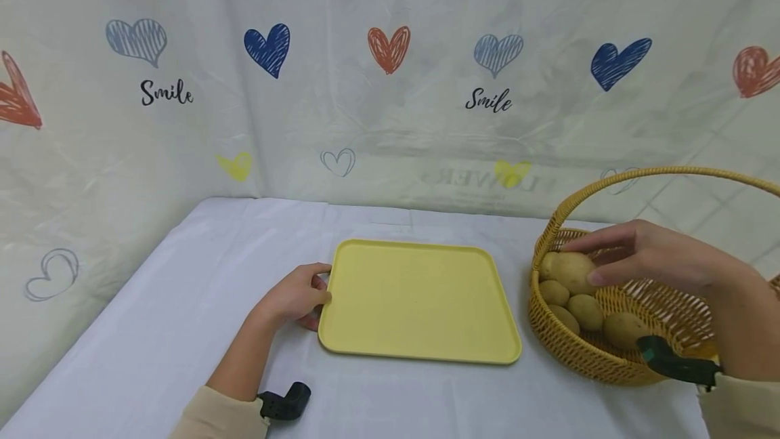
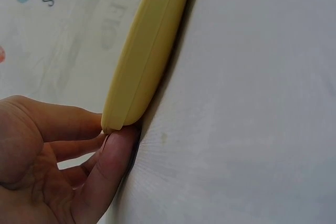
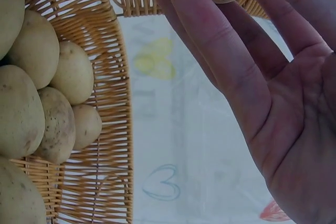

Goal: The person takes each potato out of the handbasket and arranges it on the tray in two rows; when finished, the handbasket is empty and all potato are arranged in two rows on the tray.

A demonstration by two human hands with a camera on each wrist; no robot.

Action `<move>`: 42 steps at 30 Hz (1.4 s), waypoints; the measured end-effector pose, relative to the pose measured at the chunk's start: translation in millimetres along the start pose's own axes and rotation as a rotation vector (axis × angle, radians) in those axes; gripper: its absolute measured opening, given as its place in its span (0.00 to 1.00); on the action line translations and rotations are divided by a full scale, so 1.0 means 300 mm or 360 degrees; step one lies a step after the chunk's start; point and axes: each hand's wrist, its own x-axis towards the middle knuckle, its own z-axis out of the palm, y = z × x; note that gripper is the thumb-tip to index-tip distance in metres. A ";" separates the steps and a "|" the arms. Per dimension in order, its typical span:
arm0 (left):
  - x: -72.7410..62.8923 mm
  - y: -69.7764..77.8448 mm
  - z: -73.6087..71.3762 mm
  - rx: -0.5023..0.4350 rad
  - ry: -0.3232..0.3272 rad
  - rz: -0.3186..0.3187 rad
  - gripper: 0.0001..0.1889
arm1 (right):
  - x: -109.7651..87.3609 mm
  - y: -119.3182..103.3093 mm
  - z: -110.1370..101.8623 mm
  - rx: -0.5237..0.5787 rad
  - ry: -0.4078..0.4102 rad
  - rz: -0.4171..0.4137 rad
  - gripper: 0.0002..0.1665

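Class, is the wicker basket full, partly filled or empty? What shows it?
Partly filled: in the head view, potatoes lie inside the wicker basket, with bare weave beside them.

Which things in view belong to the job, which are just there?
In the job:
potato, held by the right hand
basket, holding other potatoes
tray, edge held by the left hand

Just there:
white tablecloth
heart-print sheet behind
wrist cameras

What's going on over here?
A person is handling potatoes. Their right hand holds a potato at the left side of a handled wicker basket, where more potatoes lie. Their left hand pinches the left edge of a yellow rectangular tray, which rests on the white tablecloth beside the basket.
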 end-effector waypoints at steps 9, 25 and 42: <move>0.005 -0.004 0.003 -0.0002 0.0012 -0.0011 0.32 | 0.016 -0.024 0.020 0.0101 -0.0059 0.0008 0.28; 0.000 -0.001 -0.003 -0.0009 -0.0016 0.0001 0.32 | 0.053 -0.111 0.079 0.0371 -0.0123 -0.0161 0.27; 0.007 -0.004 0.004 -0.0014 0.0005 -0.0002 0.32 | 0.139 -0.206 0.137 0.0421 -0.0151 -0.0180 0.28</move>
